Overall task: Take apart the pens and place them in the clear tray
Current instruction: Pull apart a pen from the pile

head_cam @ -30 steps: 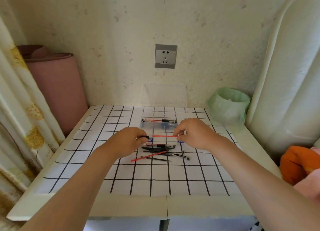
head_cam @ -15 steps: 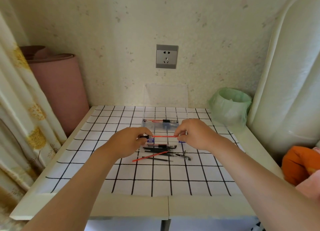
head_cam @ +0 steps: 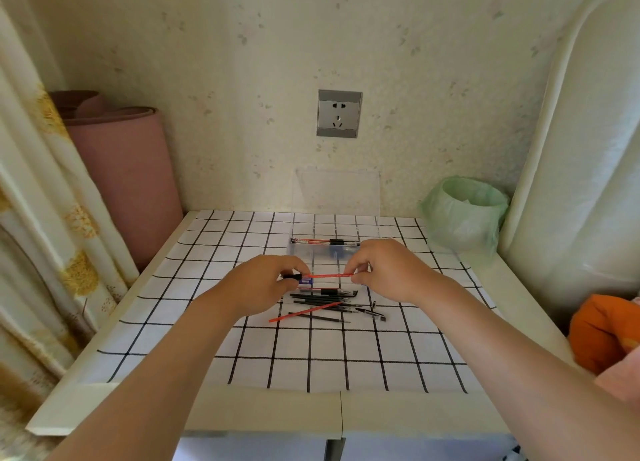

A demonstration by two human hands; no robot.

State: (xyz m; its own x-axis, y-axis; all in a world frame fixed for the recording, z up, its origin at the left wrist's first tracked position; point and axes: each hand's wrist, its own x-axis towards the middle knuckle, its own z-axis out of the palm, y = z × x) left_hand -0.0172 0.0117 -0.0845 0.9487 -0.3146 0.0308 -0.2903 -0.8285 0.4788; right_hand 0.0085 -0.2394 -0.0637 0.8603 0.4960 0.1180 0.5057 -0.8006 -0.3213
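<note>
Two hands pinched one red pen point(head_cam: 330, 275) | left hand point(head_cam: 263, 284) fingers gripped its black end point(head_cam: 291, 276), right hand point(head_cam: 388, 270) fingers the shaft | step: likely separating | next: straight pull, then clear tray point(head_cam: 311, 254) at 12 o'clock

We find the left hand point(head_cam: 256, 287) and right hand point(head_cam: 391, 270) a touch nearer us than a second ago, drawn slightly back from the clear tray point(head_cam: 300, 251). The red refill point(head_cam: 330, 275) and black end piece point(head_cam: 291, 276) sit closer over the loose pen parts point(head_cam: 325, 301); the red stretch between grips looks shorter.
</note>
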